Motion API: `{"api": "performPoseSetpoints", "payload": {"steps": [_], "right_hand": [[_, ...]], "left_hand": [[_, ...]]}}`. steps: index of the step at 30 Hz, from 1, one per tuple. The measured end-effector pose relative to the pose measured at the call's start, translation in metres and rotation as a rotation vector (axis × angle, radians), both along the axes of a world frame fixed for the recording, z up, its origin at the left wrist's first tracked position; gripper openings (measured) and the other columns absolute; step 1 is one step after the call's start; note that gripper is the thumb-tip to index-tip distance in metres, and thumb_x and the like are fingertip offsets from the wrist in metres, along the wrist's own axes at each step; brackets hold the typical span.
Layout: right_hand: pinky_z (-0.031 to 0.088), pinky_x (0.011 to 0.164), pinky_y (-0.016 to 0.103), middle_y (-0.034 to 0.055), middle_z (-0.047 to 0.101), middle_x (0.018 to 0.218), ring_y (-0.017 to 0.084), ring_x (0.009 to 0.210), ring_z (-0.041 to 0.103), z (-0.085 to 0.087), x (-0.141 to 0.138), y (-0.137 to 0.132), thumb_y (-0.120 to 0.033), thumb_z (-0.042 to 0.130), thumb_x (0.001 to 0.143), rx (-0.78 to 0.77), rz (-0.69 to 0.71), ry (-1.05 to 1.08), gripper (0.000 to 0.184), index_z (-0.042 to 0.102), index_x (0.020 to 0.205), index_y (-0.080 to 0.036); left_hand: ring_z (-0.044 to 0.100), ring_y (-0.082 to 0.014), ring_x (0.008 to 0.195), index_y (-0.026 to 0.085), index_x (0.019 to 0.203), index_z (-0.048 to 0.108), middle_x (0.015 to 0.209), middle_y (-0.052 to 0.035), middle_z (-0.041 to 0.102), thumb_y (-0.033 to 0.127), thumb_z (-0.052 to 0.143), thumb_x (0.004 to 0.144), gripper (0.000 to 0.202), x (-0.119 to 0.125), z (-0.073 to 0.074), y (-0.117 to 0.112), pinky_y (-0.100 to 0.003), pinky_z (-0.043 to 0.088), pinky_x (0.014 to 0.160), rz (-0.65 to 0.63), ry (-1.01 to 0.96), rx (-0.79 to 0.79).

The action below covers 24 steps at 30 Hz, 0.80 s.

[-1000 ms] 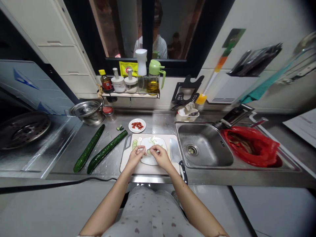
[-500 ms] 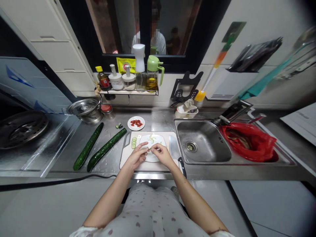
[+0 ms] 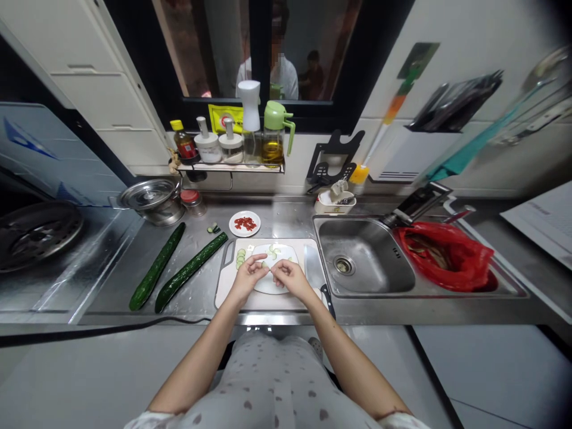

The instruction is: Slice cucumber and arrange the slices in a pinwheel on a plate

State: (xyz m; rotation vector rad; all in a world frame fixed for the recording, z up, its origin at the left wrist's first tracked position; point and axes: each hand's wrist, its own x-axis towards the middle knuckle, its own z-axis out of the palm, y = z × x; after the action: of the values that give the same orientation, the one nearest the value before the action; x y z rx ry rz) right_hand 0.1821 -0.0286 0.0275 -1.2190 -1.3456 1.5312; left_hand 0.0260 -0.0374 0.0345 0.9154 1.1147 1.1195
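My left hand (image 3: pixel 247 275) and my right hand (image 3: pixel 289 277) meet over a white plate (image 3: pixel 270 285) that lies on a white cutting board (image 3: pixel 226 279). Both hands pinch a thin green cucumber slice (image 3: pixel 267 266) between their fingertips. More curled slices (image 3: pixel 275 251) lie at the far side of the plate. A short row of round cucumber slices (image 3: pixel 241 258) sits on the board to the left of the plate. A cleaver (image 3: pixel 315 271) lies on the board's right side, blade away from me.
Two whole cucumbers (image 3: pixel 190 271) lie left of the board. A small plate of red chilli (image 3: pixel 244 224) sits behind it. A sink (image 3: pixel 363 262) is to the right, with a red bag (image 3: pixel 447 255) beyond. A steel pot (image 3: pixel 153 199) and a condiment shelf (image 3: pixel 230 149) stand at the back.
Both hands stay over the plate; the fingertips have drawn together and lifted the slice slightly. The view has shifted a little to the right and down.
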Motion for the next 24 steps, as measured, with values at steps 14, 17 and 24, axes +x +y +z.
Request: {"api": "performPoseSetpoints", "payload": {"steps": [14,17,24], "right_hand": [[0.038,0.043,0.02,-0.0059,0.052,0.054,0.008,0.045,0.048,-0.007,0.01,0.007,-0.046,0.065,0.073,0.03,0.025,-0.032,0.028,0.056,0.077,-0.02],[0.039,0.046,0.02,-0.0058,0.051,0.056,0.009,0.048,0.047,-0.011,0.017,0.013,-0.043,0.062,0.075,0.102,0.026,-0.079,0.024,0.059,0.08,-0.019],[0.042,0.053,0.022,-0.0035,0.054,0.06,0.011,0.055,0.05,-0.017,0.029,0.021,-0.036,0.059,0.078,0.21,0.034,-0.205,0.019,0.062,0.078,-0.018]], "left_hand": [[0.045,-0.0077,0.061,0.015,0.09,0.066,0.063,0.0045,0.048,0.036,0.077,0.058,0.04,0.004,-0.015,0.006,-0.02,0.036,0.059,0.041,0.053,0.023],[0.045,-0.0072,0.06,0.015,0.086,0.065,0.063,0.0044,0.049,0.034,0.078,0.057,0.037,0.007,-0.021,0.01,-0.02,0.036,0.058,0.047,0.047,0.01],[0.047,-0.0077,0.06,0.014,0.083,0.066,0.063,0.0032,0.052,0.032,0.079,0.054,0.036,0.013,-0.036,0.016,-0.02,0.038,0.058,0.045,0.074,-0.009]]}}
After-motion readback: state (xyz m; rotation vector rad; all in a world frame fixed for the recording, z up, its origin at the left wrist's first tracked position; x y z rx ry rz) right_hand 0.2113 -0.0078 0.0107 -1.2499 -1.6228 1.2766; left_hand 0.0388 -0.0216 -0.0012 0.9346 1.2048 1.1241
